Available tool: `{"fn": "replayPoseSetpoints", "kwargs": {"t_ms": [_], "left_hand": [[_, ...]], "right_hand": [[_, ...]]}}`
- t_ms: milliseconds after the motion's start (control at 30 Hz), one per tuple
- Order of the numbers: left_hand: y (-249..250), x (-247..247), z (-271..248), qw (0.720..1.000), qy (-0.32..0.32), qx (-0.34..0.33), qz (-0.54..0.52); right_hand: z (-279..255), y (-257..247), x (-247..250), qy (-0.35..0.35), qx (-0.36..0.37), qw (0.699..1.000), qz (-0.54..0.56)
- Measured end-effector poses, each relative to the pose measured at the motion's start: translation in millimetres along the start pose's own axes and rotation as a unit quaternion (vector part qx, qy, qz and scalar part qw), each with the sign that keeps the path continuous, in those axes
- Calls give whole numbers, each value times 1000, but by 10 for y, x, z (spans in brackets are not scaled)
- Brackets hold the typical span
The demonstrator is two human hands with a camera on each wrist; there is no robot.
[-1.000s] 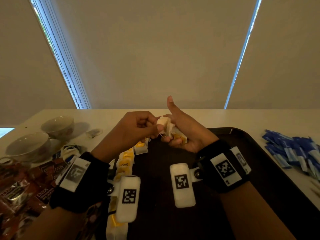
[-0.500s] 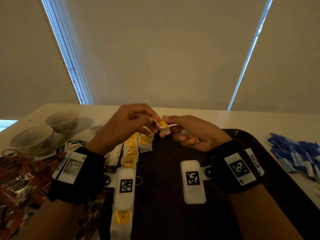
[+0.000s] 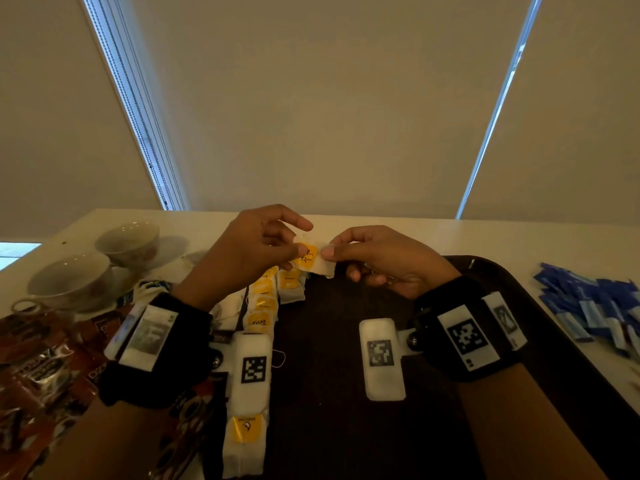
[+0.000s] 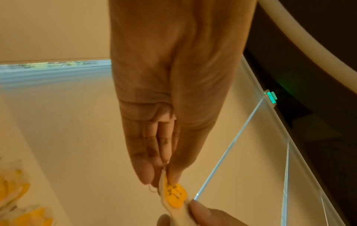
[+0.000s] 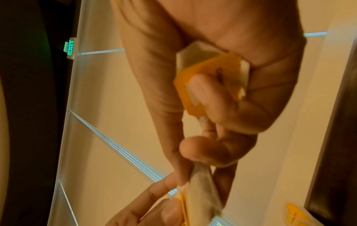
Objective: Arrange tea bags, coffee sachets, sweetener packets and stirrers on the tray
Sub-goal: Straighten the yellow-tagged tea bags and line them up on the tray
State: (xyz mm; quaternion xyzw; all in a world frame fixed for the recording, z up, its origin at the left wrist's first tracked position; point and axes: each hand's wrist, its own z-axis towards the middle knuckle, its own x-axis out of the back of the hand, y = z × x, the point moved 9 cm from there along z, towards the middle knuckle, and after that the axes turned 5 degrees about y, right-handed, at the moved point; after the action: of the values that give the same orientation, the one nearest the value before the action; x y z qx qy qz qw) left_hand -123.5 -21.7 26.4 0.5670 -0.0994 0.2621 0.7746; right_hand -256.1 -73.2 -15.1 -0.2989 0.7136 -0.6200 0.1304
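Both hands hold one white tea bag with a yellow tag (image 3: 309,257) above the far end of the dark tray (image 3: 519,299). My left hand (image 3: 256,247) pinches its left edge between thumb and fingers (image 4: 174,175). My right hand (image 3: 377,258) pinches its right edge, and its curled lower fingers keep a second yellow-tagged tea bag (image 5: 210,79) against the palm. A row of tea bags (image 3: 263,299) lies along the tray's left side, with one more (image 3: 245,441) near the front edge. Stirrers are not visible.
Two cups on saucers (image 3: 74,282) stand at the back left. Brown coffee sachets (image 3: 38,368) are heaped left of the tray. Blue sweetener packets (image 3: 595,306) are piled on the table to the right. The tray's middle (image 3: 329,427) is bare.
The hands have drawn apart a little, and the tea bag between them has been spread out flat with its yellow tag facing up. One second ago it was bunched in both hands.
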Motion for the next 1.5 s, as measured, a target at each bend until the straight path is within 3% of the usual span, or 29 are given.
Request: {"fn": "replayPoseSetpoints", "kwargs": {"t_ms": [167,333,467,600,767,867,1200,1333,1500], "left_hand": [[94,37,18,985,-29,-51,160],[-11,-283,149,906,-194,-61,370],[-257,-463,137,868,-315,-33,382],[-381,-567,71,855,-401,5,330],[-487,-641,201,828,-359,-20,429],[-550,-634,258,834,-319,-17,451],[-625,-555,268,838,-274,-37,471],[-508,-486,302,864,-237,-59,441],[69,-246,278,958,-92,-127,239]], "right_hand": [[4,6,109,23,7,1000,-5],[27,23,198,35,4,999,2],[24,17,221,40,3,999,9],[32,11,228,39,3,999,20],[33,27,213,32,0,999,18],[38,30,216,29,-1,999,19],[46,52,154,26,-20,999,29],[36,43,128,27,-22,999,34],[59,40,37,-8,-36,988,147]]}}
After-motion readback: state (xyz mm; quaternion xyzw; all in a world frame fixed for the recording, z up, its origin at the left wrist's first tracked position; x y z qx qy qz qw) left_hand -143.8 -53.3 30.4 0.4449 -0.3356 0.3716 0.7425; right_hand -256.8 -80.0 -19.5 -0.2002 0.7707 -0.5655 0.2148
